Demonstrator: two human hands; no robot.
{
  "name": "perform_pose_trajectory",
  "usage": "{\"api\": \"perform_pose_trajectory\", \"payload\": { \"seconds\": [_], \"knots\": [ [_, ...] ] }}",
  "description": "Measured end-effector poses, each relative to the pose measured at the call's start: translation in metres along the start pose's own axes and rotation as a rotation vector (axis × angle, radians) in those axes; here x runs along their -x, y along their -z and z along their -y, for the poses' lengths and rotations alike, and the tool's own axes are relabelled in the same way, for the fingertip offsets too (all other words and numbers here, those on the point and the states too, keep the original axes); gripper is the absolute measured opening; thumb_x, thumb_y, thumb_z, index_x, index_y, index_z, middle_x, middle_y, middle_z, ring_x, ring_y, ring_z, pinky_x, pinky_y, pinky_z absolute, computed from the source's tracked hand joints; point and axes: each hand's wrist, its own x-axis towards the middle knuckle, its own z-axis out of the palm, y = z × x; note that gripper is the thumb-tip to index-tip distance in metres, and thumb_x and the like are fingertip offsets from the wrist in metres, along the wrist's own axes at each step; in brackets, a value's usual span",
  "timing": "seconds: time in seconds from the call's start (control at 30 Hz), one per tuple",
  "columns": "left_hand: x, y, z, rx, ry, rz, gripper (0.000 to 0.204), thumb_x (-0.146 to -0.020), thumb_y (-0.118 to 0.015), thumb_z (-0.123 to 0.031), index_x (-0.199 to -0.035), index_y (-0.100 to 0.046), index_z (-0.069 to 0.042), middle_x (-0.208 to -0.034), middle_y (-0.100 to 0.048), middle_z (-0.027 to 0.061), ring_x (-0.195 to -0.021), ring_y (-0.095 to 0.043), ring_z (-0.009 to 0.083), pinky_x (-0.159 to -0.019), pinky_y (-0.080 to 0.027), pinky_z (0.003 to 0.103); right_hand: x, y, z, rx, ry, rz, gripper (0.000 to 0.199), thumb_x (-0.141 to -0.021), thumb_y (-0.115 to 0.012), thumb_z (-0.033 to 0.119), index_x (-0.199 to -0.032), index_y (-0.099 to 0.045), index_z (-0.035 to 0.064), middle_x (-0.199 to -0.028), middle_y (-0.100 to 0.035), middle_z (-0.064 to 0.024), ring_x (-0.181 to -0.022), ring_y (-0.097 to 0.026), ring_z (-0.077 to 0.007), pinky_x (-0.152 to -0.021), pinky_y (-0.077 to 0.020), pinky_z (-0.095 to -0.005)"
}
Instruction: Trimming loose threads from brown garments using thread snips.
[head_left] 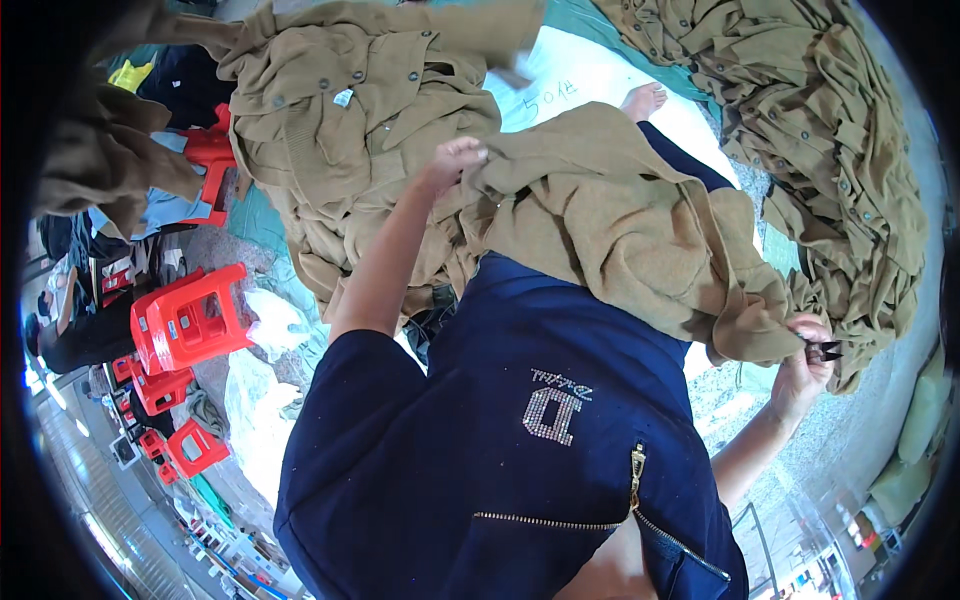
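Head view: left hand (459, 163) pinches the brown garment (640, 245), right hand (803, 370) grips dark snips (826, 351); this piece looks unfinished (whether left pile (335, 130) or right pile (820, 120) is done, unclear).

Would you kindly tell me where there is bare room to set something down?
Beyond the held brown knit garment, the white sheet is bare between the left cardigan pile and the bare foot. Bare floor also shows beyond the right hand, below the right cardigan pile. It is crowded at left, with red plastic stools and white plastic bags.
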Motion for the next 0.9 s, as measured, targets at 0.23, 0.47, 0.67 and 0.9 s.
{"api": "perform_pose_trajectory", "payload": {
  "seconds": [0.23, 0.47, 0.67, 0.9],
  "knots": [
    [0.062, -0.117, -0.218, -0.087, -0.238, 0.22, 0.017, -0.089, -0.066, -0.014, -0.101, -0.066, -0.002, -0.091, -0.068, 0.001, -0.082, -0.062, 0.0083, -0.077, -0.049, 0.022, -0.059, -0.087, 0.078, 0.219, 0.421, 0.174, 0.025, -0.077, -0.074, 0.023, -0.087, -0.068, 0.0016, -0.097, -0.062, -0.0163, -0.084, -0.057, -0.0213, -0.076, -0.046, -0.0307],
    [0.059, -0.087, -0.214, -1.247, -0.197, -0.412, 0.014, -0.09, -0.064, -0.014, -0.091, -0.068, 0.0, -0.077, -0.063, -0.0015, -0.074, -0.057, 0.0069, -0.066, -0.045, 0.025, -0.094, -0.094, 0.025, 0.548, 0.298, -0.181, 0.027, -0.079, -0.062, -0.012, -0.099, -0.071, 0.0037, -0.105, -0.06, -0.005, -0.095, -0.058, -0.0133, -0.074, -0.0461, -0.0238],
    [0.08, -0.092, -0.253, 0.141, -0.251, 0.106, 0.009, -0.09, -0.064, -0.011, -0.095, -0.065, -0.003, -0.086, -0.068, 0.0022, -0.075, -0.064, 0.0073, -0.069, -0.05, 0.021, -0.086, -0.034, 0.028, 0.623, 0.437, -0.536, 0.021, -0.087, -0.061, -0.01, -0.1, -0.071, 0.0035, -0.106, -0.061, -0.0033, -0.1, -0.058, -0.0117, -0.087, -0.0479, -0.024],
    [0.116, -0.211, -0.299, -0.085, -0.534, 0.275, 0.013, -0.086, -0.067, -0.008, -0.098, -0.067, -0.001, -0.089, -0.067, 0.0033, -0.077, -0.063, 0.0086, -0.073, -0.048, 0.021, -0.077, -0.104, 0.071, 0.554, 0.771, 0.011, 0.026, -0.069, -0.067, 0.003, -0.094, -0.074, 0.0052, -0.093, -0.059, -0.0079, -0.081, -0.056, -0.018, -0.065, -0.0452, -0.0288]
  ]
}}
